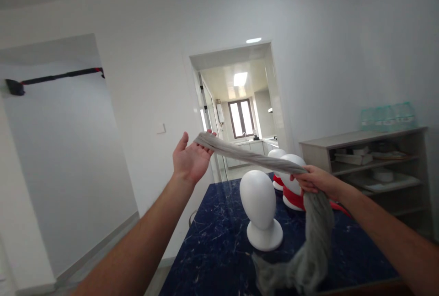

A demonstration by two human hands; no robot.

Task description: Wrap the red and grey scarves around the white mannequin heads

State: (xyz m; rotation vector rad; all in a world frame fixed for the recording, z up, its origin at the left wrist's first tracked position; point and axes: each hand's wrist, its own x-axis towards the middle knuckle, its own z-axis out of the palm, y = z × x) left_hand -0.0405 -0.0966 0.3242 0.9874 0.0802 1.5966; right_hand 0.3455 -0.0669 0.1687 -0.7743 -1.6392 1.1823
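Observation:
A long grey scarf (pixel 247 155) stretches between my hands above the table. My left hand (pixel 192 161) is palm up with the thumb apart, and its fingers hold up one end of the scarf. My right hand (pixel 313 181) is closed round the scarf farther along. Below that grip, the rest hangs down in a loose bunch to the table's near side. Under the stretched part stands a bare white mannequin head (pixel 259 200) on a round base. Behind it, partly hidden by my right hand and the scarf, is another white mannequin head (pixel 291 166) with a red scarf (pixel 292 198) at its neck.
The heads stand on a dark blue marble-patterned table (pixel 212 236). A third mannequin head (pixel 275 153) is at the back. To the right, a shelf unit (pixel 363 137) carries a pack of bottles (pixel 387 117). Beyond the table, a doorway (pixel 236 54) opens onto a kitchen.

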